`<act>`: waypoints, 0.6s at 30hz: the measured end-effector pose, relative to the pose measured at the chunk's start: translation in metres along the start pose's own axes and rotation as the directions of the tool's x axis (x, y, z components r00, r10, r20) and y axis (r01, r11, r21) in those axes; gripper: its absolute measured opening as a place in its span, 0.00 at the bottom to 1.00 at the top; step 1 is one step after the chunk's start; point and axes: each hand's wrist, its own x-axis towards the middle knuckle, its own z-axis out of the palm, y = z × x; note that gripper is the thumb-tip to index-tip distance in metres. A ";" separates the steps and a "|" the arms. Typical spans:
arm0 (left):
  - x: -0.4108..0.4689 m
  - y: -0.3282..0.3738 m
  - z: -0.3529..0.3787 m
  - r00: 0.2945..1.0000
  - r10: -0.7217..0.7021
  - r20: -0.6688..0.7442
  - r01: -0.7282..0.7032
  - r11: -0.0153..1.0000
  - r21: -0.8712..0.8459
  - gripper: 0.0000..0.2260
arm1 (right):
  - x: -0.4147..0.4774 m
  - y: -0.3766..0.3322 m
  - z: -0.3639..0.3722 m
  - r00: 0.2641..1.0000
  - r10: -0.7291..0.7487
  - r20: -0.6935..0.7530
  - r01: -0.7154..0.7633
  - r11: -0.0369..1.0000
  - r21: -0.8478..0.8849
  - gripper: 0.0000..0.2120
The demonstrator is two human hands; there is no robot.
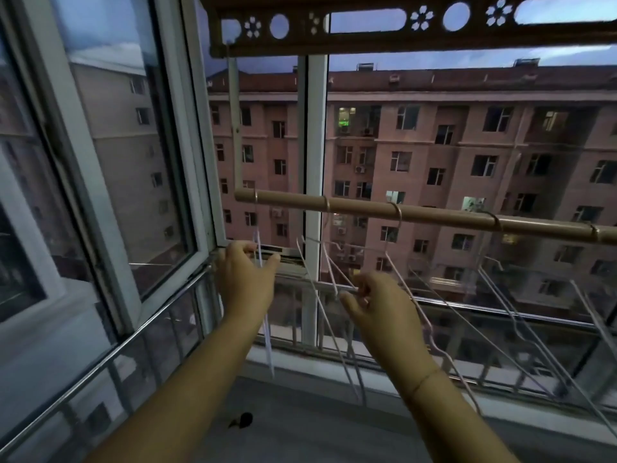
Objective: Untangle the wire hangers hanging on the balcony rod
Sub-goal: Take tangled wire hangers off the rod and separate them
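Note:
A beige rod (367, 208) runs across the balcony below a perforated ceiling rack (367, 31). Several pale wire hangers hang from it by their hooks. The leftmost hanger (257, 242) hangs edge-on near the rod's left end; my left hand (243, 279) pinches its upper wires between thumb and fingers. To the right, my right hand (377, 305) holds the sloping wire of a second hanger (325, 272), whose lower part crosses the neighbouring hanger (397, 275). More hangers (521, 309) lean along the rod toward the right.
White-framed windows (314, 162) stand behind the rod, one pane (133, 162) swung open at left. A metal railing (500, 312) runs along the sill. A small dark object (242, 420) lies on the ledge below my arms. Apartment blocks fill the view outside.

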 end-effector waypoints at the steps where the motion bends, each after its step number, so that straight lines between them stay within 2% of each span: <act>1: 0.007 -0.005 -0.004 0.999 -0.043 0.034 0.044 0.999 -0.025 0.14 | 0.002 -0.004 0.008 1.000 0.027 0.011 -0.027 0.999 -0.019 0.10; 3: 0.020 -0.013 -0.010 0.989 -0.080 0.124 0.089 0.994 -0.069 0.13 | 0.005 -0.010 0.019 0.997 0.077 0.004 -0.077 0.997 -0.027 0.09; 9: 0.048 -0.023 -0.023 0.954 -0.056 0.295 0.090 0.991 -0.101 0.05 | 0.011 -0.026 0.042 0.984 0.175 -0.033 -0.176 0.984 -0.009 0.06; 13: 0.054 -0.029 -0.025 0.911 -0.079 0.405 0.195 0.947 -0.254 0.05 | 0.011 -0.033 0.050 0.974 0.222 -0.033 -0.222 0.975 0.016 0.06; 16: 0.056 -0.031 -0.022 0.880 -0.100 0.464 0.259 0.921 -0.292 0.06 | 0.011 -0.035 0.052 0.973 0.225 -0.046 -0.224 0.974 0.015 0.06; 18: 0.056 -0.032 -0.019 0.858 -0.122 0.500 0.312 0.895 -0.318 0.04 | 0.011 -0.036 0.051 0.974 0.222 -0.055 -0.222 0.975 0.006 0.06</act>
